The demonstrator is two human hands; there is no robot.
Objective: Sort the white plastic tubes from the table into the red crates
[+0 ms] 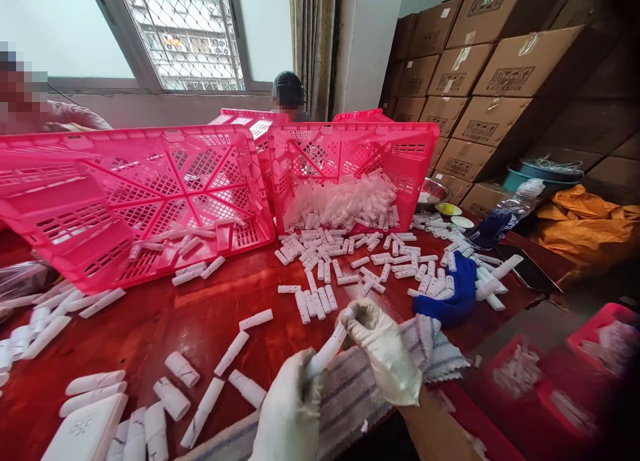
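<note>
Both of my hands wear white gloves and meet at one white paper tube [325,354], held at a slant above a striped grey towel [345,394]. My left hand [290,407] is wrapped round the tube's lower end. At the upper end, my right hand [380,344] pinches it with thumb and fingers. Beyond my hands, a row of short white rolls [315,302] lies on the red table [200,327]. Longer rolls [203,411] with dark marks are scattered left of my left hand.
Pink crates [190,193] lie tipped along the table's far side, one with a heap of small rolls [350,201]. A blue cloth [457,294], a bottle [505,214] and a white device [85,431] are near. Two people sit beyond; cartons [480,121] are stacked right.
</note>
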